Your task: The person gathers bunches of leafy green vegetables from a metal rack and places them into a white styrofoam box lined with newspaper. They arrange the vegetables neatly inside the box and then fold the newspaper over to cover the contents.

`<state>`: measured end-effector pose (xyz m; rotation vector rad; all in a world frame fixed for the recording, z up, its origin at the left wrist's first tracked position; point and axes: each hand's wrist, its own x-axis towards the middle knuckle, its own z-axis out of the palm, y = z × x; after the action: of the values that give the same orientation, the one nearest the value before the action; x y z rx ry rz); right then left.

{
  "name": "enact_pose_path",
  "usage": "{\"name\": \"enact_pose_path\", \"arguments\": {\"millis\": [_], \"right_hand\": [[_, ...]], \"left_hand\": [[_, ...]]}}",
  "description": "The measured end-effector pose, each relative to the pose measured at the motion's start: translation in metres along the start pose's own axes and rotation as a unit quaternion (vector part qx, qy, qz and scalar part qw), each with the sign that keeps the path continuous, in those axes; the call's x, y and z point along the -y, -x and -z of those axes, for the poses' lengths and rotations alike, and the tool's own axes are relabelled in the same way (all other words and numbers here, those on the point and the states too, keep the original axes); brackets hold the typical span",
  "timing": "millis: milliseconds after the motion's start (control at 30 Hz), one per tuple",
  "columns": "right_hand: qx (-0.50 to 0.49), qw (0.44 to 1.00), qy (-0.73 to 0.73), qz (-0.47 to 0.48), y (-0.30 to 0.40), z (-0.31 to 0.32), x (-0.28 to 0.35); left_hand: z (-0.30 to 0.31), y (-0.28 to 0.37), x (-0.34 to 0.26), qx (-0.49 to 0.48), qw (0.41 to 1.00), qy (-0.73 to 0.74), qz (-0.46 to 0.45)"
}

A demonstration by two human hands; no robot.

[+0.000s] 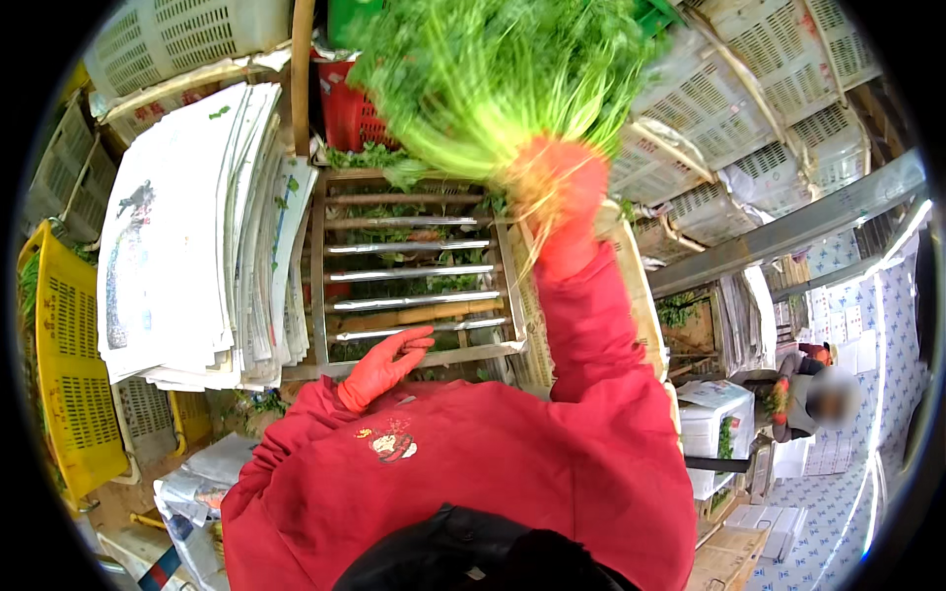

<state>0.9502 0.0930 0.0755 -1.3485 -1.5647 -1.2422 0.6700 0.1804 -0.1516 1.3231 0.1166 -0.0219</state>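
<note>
In an orange-red glove, my right hand (pixel 565 188) grips a large bunch of leafy greens (pixel 510 81), which look like coriander, by the root end. Pale thin roots hang from the fist, and the leaves fan out away from me; the bunch is motion-blurred. My left hand (pixel 388 366), gloved alike, is held close to my chest with nothing in it and its fingers loosely extended. It hovers by the near edge of a metal-barred rack (pixel 410 273). Scraps of greens show beneath the bars.
Left of the rack rises a stack of large paper sheets (pixel 177 229). A yellow plastic crate (pixel 77 377) stands at far left. A red crate (pixel 351 103) is partly behind the greens. White crates (pixel 702 96) are stacked at right. Another person (pixel 802 391) works farther right beyond a metal beam (pixel 783 229).
</note>
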Motion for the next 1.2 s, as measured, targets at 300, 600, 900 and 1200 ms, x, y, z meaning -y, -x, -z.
{"name": "enact_pose_path", "arguments": {"millis": [300,600,900,1200], "right_hand": [[0.421,0.854,-0.222,-0.211,0.203,0.0,0.166],[0.422,0.838,-0.249,-0.239,0.113,0.023,0.09],[0.442,0.74,-0.244,-0.445,0.131,-0.105,0.023],[0.228,0.722,-0.29,-0.586,0.28,-0.207,-0.018]], "left_hand": [[0.009,0.03,-0.039,-0.23,0.961,-0.097,0.118],[0.012,-0.083,-0.076,0.16,0.978,-0.084,-0.105],[0.049,-0.079,-0.074,-0.085,0.973,0.171,0.132],[0.03,-0.15,0.021,-0.29,0.857,-0.424,-0.048]]}}
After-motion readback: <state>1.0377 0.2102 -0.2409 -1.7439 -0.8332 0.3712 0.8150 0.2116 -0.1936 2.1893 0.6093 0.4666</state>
